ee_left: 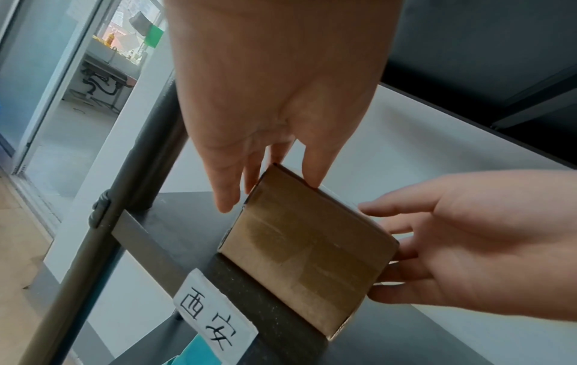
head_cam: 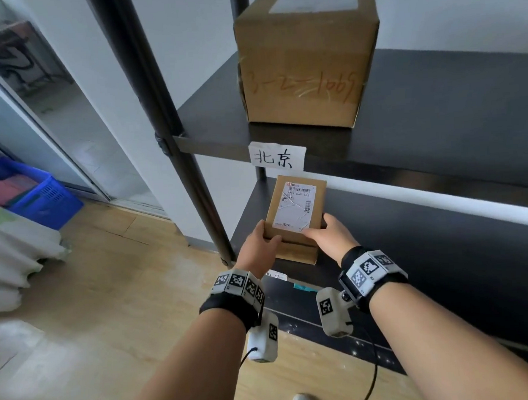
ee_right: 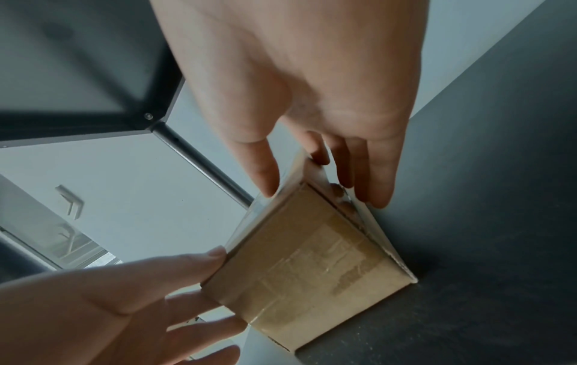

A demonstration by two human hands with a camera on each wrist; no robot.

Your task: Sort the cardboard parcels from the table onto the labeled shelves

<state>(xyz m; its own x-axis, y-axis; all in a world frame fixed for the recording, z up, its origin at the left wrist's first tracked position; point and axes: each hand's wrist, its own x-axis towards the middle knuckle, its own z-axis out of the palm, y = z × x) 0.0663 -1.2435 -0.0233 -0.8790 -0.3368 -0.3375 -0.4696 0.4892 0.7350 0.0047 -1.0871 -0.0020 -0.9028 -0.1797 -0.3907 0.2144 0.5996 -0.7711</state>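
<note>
Head view: both hands clamp small parcel [head_cam: 294, 207] on shelf [head_cam: 445, 250], post [head_cam: 193, 173] left

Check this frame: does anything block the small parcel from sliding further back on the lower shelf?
Nothing visible does. The small parcel sits at the front of the lower shelf, left hand and right hand at its sides; the surface behind is bare. The large box stands on the shelf above.

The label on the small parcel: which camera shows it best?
The head view: the white label faces that camera, with its barcode visible on the small parcel held by the left hand and right hand. Both wrist views show only the parcel's plain taped side, not the label.
</note>
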